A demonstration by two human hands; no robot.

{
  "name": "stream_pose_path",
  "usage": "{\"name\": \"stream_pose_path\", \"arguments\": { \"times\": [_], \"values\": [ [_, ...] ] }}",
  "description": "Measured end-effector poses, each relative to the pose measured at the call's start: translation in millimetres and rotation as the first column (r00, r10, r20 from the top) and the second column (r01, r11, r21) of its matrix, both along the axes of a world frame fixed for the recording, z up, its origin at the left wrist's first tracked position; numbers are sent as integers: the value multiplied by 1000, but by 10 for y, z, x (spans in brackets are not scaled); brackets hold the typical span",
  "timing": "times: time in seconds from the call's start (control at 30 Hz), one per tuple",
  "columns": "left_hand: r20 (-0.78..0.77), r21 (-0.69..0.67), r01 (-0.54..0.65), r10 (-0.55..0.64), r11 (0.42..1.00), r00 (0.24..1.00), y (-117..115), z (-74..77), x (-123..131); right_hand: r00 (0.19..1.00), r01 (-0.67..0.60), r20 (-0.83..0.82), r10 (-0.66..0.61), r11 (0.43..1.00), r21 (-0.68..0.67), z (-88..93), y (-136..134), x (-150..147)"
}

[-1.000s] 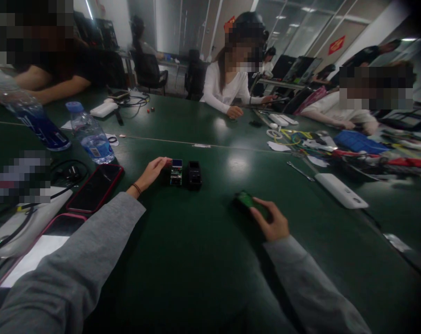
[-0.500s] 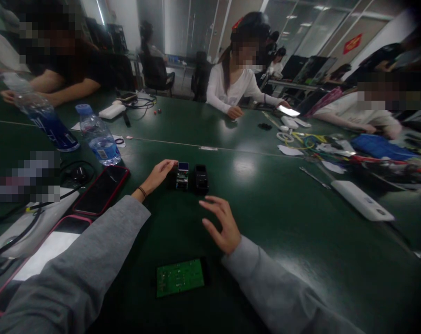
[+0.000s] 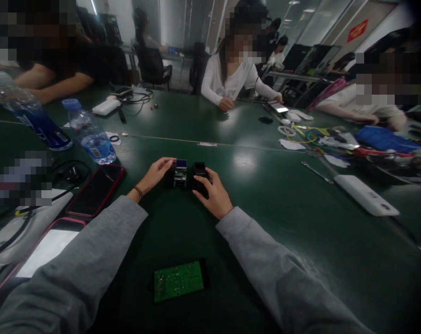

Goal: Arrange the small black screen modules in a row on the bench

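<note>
A small circuit module with a screen (image 3: 180, 173) stands on the dark green table, my left hand (image 3: 153, 176) at its left edge with fingertips touching or nearly touching it. Just right of the module is a black device casing (image 3: 199, 169). Around the casing's right and near sides my right hand (image 3: 214, 191) is curved, fingers and thumb apart; whether it touches the casing is hard to tell. Nearer to me lies a green circuit board (image 3: 178, 281) on a black base.
Phones (image 3: 96, 190), a clear bottle (image 3: 92, 134) and a blue-labelled bottle (image 3: 39, 123) are at the left. On the right lie a wrench (image 3: 317, 172), a white power strip (image 3: 366, 195) and tangled cables (image 3: 311, 135). People sit across the table.
My right hand has moved forward and slightly left, from below the black casing to beside it. My left hand has stayed by the module. The view has shifted slightly.
</note>
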State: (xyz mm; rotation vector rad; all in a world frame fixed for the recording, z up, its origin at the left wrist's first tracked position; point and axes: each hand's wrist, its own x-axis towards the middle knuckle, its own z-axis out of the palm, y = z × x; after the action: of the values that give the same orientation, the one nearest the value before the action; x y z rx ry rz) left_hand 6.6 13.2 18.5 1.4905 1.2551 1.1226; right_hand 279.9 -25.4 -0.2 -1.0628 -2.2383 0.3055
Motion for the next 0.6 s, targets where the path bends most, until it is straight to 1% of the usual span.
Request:
{"name": "stream_pose_path", "arguments": {
  "times": [0.1, 0.2, 0.27, 0.37, 0.43, 0.5, 0.6],
  "values": [
    [2, -8, 3, -3, 1000, 1000, -10, 8, -5, 990, 51, -127, -54, 998, -23, 14, 32, 13],
    [5, -26, 6, -6, 1000, 1000, -5, -18, -26, 939, 149, -302, -163, 986, -70, -5, 108, 47],
    [11, -31, 16, -16, 999, 1000, 3, -39, -39, 904, 193, -363, -224, 974, -121, -35, 158, 70],
    [5, -23, 22, -22, 999, 1000, 10, -50, -41, 883, 242, -368, -291, 955, -173, -78, 197, 85],
    [-8, -15, 15, -15, 1000, 1000, 11, -46, -33, 883, 285, -338, -326, 944, -166, -86, 194, 82],
    [-14, -5, 11, -11, 1000, 1000, 13, -44, -26, 884, 305, -328, -333, 943, -135, -78, 182, 77],
    [0, 3, 21, -21, 1000, 1000, 13, -43, -26, 874, 285, -376, -307, 952, -115, -64, 176, 82]
  ]
}}
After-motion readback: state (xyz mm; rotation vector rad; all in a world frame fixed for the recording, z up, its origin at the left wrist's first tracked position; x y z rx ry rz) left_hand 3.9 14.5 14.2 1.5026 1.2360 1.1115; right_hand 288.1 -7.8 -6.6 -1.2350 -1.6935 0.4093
